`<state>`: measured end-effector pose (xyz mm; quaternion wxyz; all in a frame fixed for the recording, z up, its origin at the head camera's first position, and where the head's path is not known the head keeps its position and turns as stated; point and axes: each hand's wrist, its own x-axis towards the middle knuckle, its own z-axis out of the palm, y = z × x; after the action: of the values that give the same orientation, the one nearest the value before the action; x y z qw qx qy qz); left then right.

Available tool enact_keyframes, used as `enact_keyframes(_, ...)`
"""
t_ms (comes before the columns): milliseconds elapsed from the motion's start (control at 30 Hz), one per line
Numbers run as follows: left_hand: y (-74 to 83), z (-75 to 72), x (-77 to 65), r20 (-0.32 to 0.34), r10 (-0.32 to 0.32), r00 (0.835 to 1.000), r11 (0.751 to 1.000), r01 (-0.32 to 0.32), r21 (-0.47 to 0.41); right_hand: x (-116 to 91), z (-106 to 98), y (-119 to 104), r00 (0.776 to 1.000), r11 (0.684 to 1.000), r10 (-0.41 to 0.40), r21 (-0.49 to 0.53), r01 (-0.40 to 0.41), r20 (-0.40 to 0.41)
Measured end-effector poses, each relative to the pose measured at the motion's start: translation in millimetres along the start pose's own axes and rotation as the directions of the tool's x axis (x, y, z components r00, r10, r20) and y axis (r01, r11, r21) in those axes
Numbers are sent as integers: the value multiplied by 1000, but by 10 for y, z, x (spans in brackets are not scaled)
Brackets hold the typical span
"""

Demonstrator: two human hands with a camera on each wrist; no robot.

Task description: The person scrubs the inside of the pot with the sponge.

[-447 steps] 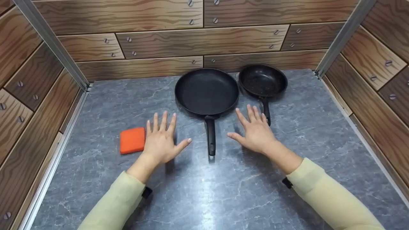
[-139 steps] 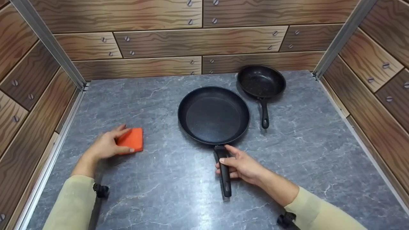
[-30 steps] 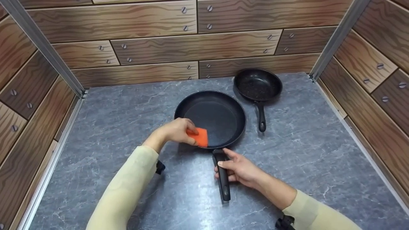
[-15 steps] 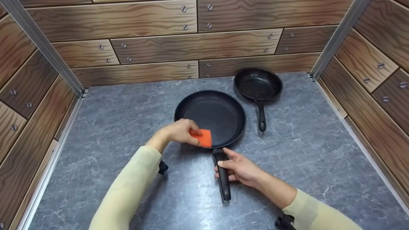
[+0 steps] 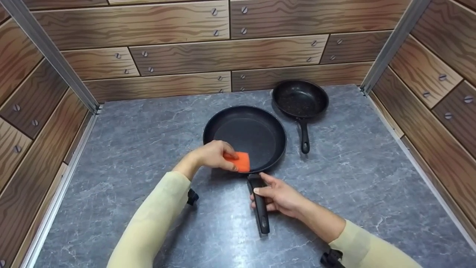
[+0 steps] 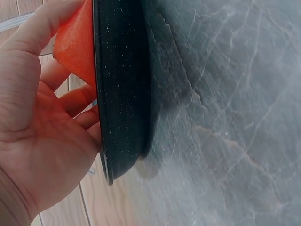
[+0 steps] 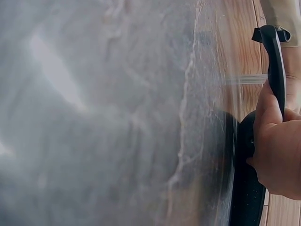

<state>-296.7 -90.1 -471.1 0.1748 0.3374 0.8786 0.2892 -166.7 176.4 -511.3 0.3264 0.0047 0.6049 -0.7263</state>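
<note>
In the head view a large black frying pan [image 5: 249, 134] lies in the middle of the table, its handle [image 5: 261, 212] toward the person. My right hand [image 5: 284, 197] grips that handle near the pan, thumb on top and fingers beneath. Inside the pan's near-left rim, my left hand [image 5: 215, 154] pinches an orange sponge [image 5: 241, 162] between thumb and fingers. The left wrist view shows the sponge [image 6: 77, 44] against the inner side of the speckled pan wall [image 6: 123, 84]. In the right wrist view the handle [image 7: 276, 66] rises out of the right hand [image 7: 277, 150].
A smaller black frying pan [image 5: 300, 99] stands at the back right, its handle pointing forward. Wood-print walls [image 5: 178, 56] with metal corner posts [image 5: 386, 44] enclose the grey marbled table [image 5: 141, 130] at the back and both sides.
Over the last second the left hand has slid the sponge slightly right and nearer along the pan's near rim. Earlier, the sponge lay on the table at left. The right hand keeps its grip.
</note>
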Motion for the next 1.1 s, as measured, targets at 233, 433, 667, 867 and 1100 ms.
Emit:
enact_keyframes(233, -10, 59, 34, 20, 4, 1000, 1000, -4, -31, -12, -3, 5, 1000, 1000, 6, -16, -6, 7)
enact_keyframes(433, 10, 97, 88, 39, 13, 999, 997, -11, -71, -13, -7, -10, 1000, 1000, 16, -20, -16, 5)
enact_keyframes(667, 59, 100, 142, 39, 13, 999, 995, -9, -103, -14, -24, -48, 1000, 1000, 19, -24, -19, 8)
enact_keyframes(867, 87, 108, 191, 46, -5, 999, 992, 11, -125, -9, -27, -74, 1000, 1000, 14, -24, -14, 11)
enact_keyframes(1100, 100, 162, 236, 63, -8, 998, 988, 18, -154, -12, -25, -61, 999, 999, 14, -38, -13, 32)
